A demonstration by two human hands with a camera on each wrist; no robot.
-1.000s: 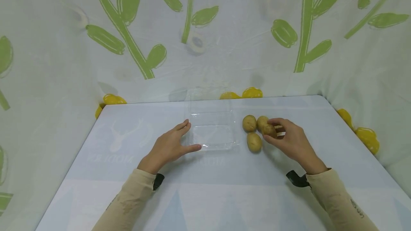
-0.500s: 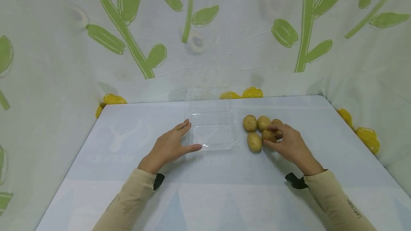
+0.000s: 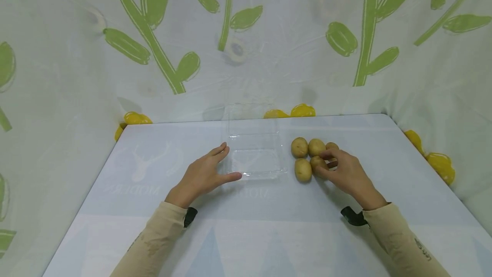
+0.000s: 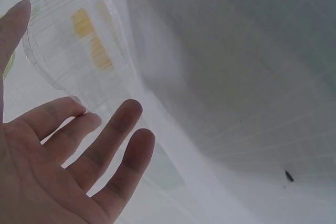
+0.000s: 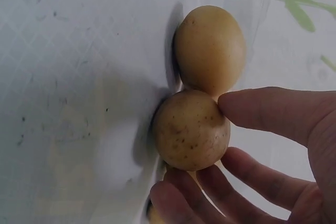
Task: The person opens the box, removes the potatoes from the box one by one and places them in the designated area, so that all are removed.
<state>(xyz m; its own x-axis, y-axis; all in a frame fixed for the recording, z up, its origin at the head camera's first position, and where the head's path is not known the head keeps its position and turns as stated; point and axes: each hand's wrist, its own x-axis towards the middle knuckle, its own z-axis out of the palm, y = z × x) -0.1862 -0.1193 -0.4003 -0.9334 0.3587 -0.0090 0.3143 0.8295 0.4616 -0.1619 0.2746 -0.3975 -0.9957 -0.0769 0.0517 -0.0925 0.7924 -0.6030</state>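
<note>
My right hand [image 3: 347,176] holds a speckled yellow-brown potato [image 3: 317,165] between thumb and fingers, low at the table. In the right wrist view, this potato [image 5: 189,129] touches a smoother potato [image 5: 210,48]. Behind the held one lie a back-left potato [image 3: 299,147], a back-middle potato [image 3: 317,147] and one [image 3: 332,145] partly hidden by my fingers. A front-left potato [image 3: 303,170] lies to its left. My left hand [image 3: 203,176], fingers spread and fairly straight, is at the left side of a clear plastic container [image 3: 255,161]; contact is hard to tell.
The container's clear lid [image 3: 251,119] stands raised at the back, near the table's far edge. A white table [image 3: 246,243] with faint printed patterns carries everything. Flower-print cloth [image 3: 276,54] encloses the back and sides.
My right hand has brought its potato down and toward me, beside the front-left potato, which has shifted slightly left. A back-right potato has come into sight. The left hand stays put.
</note>
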